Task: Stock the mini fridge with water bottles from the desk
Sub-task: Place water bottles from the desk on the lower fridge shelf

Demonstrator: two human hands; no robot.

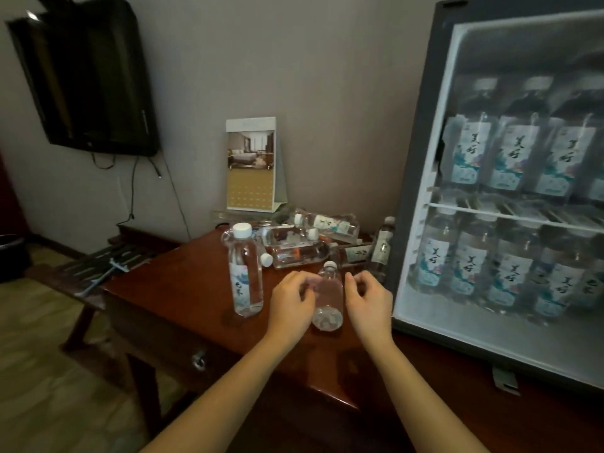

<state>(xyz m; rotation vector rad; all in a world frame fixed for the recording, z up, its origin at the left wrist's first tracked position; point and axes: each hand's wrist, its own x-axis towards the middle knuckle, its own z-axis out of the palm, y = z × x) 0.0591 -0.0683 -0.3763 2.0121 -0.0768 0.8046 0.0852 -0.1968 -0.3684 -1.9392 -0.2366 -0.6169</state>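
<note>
Head view: a clear bottle is tipped over between the two hands on the brown surface. It is near the middle, just left of the mini fridge. Its long way runs front to back. The white cap points away to the wall and the round bottom faces the person.

The left hand has its grip curled round the bottle's left side. The right hand is just beside the other side with bent fingers (I cannot tell if its grip touches).

The bottle looks full, so I think it is a bit heavy. Its smooth plastic may be slippery and squash a little. It is best to hold it round the middle, not by the cap.

More bottles lie in a heap near the back edge.
</note>
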